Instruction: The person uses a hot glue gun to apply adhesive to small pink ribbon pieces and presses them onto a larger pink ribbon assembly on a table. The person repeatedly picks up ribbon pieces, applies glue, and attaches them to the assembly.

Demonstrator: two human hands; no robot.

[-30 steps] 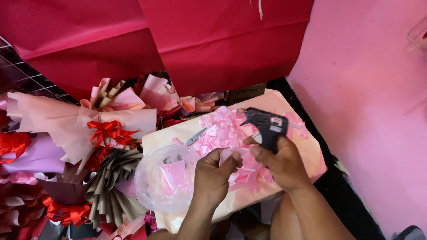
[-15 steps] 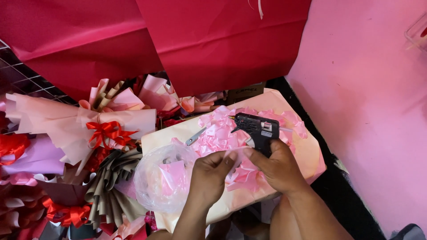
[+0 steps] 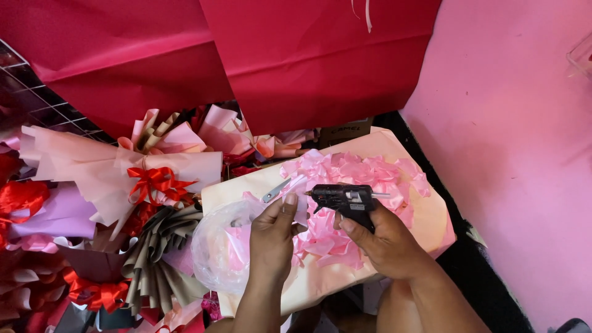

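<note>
The right hand [image 3: 385, 240] grips a black glue gun [image 3: 345, 200], its fingers closed around the handle and the nozzle pointing left. The left hand [image 3: 271, 237] pinches a small pink ribbon piece [image 3: 300, 206] between thumb and fingers, right at the nozzle. Both hover over a heap of pink ribbon pieces [image 3: 351, 176] on a cream board [image 3: 425, 216]. A clear plastic bag [image 3: 216, 246] lies just left, beside wrapped bouquets [image 3: 123, 172] with a red bow [image 3: 154, 183].

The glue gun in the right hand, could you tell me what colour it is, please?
The glue gun is black, seen in the head view.
</note>
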